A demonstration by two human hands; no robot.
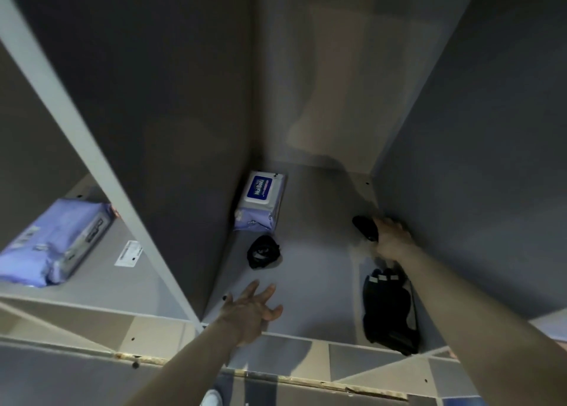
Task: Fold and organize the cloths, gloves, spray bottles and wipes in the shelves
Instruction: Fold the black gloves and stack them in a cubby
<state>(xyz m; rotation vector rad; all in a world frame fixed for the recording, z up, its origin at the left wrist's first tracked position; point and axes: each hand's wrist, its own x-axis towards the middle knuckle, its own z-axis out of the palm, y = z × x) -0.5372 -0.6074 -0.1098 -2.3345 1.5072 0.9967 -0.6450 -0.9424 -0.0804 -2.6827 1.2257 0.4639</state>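
Nearby, wipes pack (pixel 260 201) flanks left hand (pixel 250 309), fingers spread; right hand (pixel 391 238) grips black glove (pixel 365 227).

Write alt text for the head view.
A person reaches into a grey shelf compartment: right hand on a small black item by the right wall, left hand open near the front. A wipes pack and black gloves lie inside.

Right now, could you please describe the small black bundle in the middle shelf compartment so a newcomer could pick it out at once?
Look in the grey compartment that both arms reach into. Against its left wall lies a wipes pack with a blue label; just in front of it sits the black bundle. It is small, rounded and crumpled, unlike the flat black gloves by the right wall.
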